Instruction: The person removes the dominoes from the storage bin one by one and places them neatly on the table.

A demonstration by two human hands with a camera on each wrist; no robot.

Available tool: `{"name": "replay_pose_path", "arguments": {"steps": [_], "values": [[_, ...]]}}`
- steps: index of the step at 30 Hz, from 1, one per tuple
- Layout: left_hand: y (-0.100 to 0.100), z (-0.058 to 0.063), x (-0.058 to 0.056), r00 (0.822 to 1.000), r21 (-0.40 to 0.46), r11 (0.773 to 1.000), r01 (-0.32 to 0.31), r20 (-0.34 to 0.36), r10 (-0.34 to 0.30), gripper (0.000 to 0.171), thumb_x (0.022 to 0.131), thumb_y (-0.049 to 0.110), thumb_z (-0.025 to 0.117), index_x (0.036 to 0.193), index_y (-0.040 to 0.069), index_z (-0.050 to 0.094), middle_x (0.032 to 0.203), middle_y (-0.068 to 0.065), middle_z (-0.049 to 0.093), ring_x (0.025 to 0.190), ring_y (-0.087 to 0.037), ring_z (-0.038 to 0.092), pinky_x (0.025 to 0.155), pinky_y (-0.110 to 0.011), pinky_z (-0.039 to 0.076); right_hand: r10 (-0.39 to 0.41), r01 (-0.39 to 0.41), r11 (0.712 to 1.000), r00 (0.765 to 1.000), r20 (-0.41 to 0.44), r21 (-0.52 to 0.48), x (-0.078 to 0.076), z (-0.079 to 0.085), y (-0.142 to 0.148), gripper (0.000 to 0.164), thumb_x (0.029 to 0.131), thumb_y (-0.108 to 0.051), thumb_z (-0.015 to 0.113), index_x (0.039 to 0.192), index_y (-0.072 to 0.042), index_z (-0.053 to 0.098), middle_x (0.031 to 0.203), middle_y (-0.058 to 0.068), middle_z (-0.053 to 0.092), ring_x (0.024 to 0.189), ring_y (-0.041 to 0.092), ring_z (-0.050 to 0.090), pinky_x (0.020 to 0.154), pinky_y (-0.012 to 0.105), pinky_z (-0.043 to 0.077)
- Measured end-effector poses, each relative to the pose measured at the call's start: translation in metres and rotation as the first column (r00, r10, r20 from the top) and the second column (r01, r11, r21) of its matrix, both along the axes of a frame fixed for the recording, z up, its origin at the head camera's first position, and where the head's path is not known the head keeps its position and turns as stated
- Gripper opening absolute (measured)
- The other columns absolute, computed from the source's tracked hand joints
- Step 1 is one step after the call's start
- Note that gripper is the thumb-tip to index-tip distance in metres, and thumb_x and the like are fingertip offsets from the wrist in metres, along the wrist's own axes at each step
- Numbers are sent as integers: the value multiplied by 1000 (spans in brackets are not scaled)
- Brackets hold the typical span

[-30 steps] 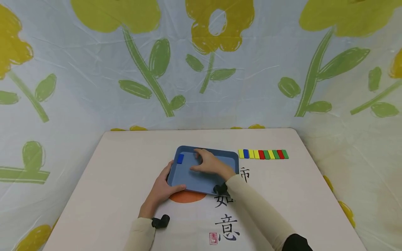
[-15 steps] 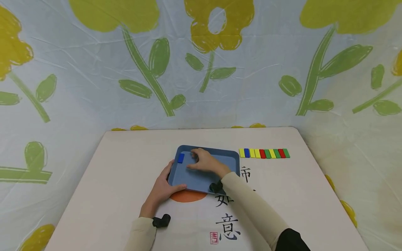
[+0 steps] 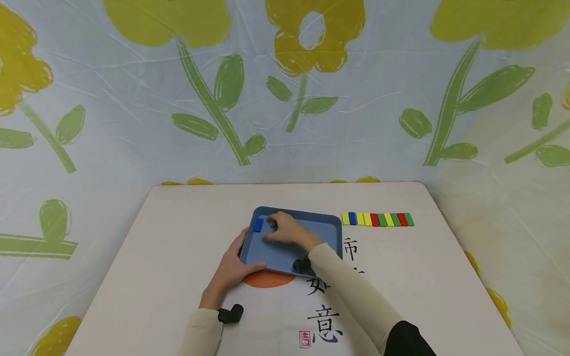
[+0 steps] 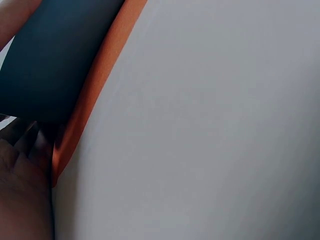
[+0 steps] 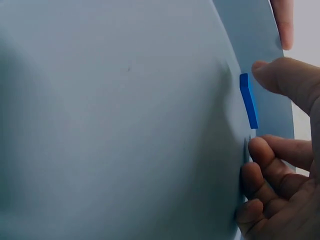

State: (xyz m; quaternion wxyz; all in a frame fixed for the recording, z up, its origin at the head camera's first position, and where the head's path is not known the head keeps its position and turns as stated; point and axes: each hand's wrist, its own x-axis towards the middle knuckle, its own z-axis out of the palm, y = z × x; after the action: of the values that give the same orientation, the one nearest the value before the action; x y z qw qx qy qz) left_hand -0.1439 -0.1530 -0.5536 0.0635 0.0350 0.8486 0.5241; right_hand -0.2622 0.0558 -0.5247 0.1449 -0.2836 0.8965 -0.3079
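My left hand (image 3: 232, 266) grips the blue-grey tray (image 3: 271, 256) at its left side, the thumb lying along the front rim. In the left wrist view, fingers reach in under the tray's dark side wall (image 4: 55, 55). Inside the tray, near the left end, lies a small blue tile (image 3: 259, 225). Just right of it hovers my right hand (image 3: 288, 230), its thumb and bent fingers spread apart. The right wrist view has the blue tile (image 5: 249, 102) between the thumb tip and the fingertips, with nothing pinched.
A row of yellow, blue, red and green tiles (image 3: 377, 219) lies to the right of the tray. The pale tabletop (image 3: 178, 222) bears an orange disc (image 3: 269, 280) and black written characters (image 3: 326, 324). A flower-printed cloth (image 3: 338, 138) hangs behind and at the sides.
My right hand has moved left over the tray, closer to the blue tile. The left hand keeps its grip on the tray, and the tile lies in the same spot.
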Motion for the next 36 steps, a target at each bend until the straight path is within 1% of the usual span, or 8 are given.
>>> {"name": "replay_pose_path", "arguments": {"steps": [4,10,16,21,28,33,36], "values": [[0,0,0,1000,2,1000,1,4,-1,114,77,43,91,166,28,20,170,-5,26,153,-34,32,120,-61,32,-4,4,999,1000,-4,39,0,0,-4,67,90,-42,76,140,-1,60,115,9,64,96,17,57,86,35,53],[2,0,-1,1000,2,1000,0,5,0,115,77,43,91,166,26,21,170,-4,27,153,-34,32,120,-61,32,3,-2,998,1000,-13,61,-1,1,-9,66,91,-40,76,140,1,60,117,12,65,98,20,59,87,38,53],[2,-1,-2,1000,-2,1000,0,4,0,115,77,44,91,166,28,20,170,-4,27,152,-34,34,119,-61,33,-7,9,997,1000,-30,78,-2,1,-13,64,92,-39,75,140,1,60,116,12,64,97,20,57,84,37,52],[1,-3,-2,1000,3,1000,3,-2,-3,115,77,44,91,166,27,21,169,-3,27,150,-33,37,118,-60,35,-18,20,996,1000,-22,88,-2,1,-17,63,92,-39,74,139,0,61,113,11,63,96,20,54,82,36,49],[-1,-4,-2,1000,8,1000,6,-13,-6,114,77,43,91,166,26,21,169,-4,27,149,-33,38,117,-59,36,-7,11,995,999,-41,99,-1,0,-22,62,93,-37,74,139,2,60,114,12,63,97,21,55,83,36,49],[0,-5,-2,1000,7,1000,6,-12,-5,113,78,43,90,166,27,21,169,-4,28,146,-33,41,115,-58,38,-1,6,995,998,-56,103,-3,-1,-24,62,94,-34,75,140,3,59,113,13,64,99,22,56,85,38,49],[0,-5,-2,1000,6,1000,4,-10,-4,113,77,43,90,166,28,21,169,-3,28,146,-33,42,115,-58,39,-2,9,994,998,-61,109,-3,-1,-25,61,94,-33,75,141,3,59,111,12,64,96,20,54,83,36,48]]}}
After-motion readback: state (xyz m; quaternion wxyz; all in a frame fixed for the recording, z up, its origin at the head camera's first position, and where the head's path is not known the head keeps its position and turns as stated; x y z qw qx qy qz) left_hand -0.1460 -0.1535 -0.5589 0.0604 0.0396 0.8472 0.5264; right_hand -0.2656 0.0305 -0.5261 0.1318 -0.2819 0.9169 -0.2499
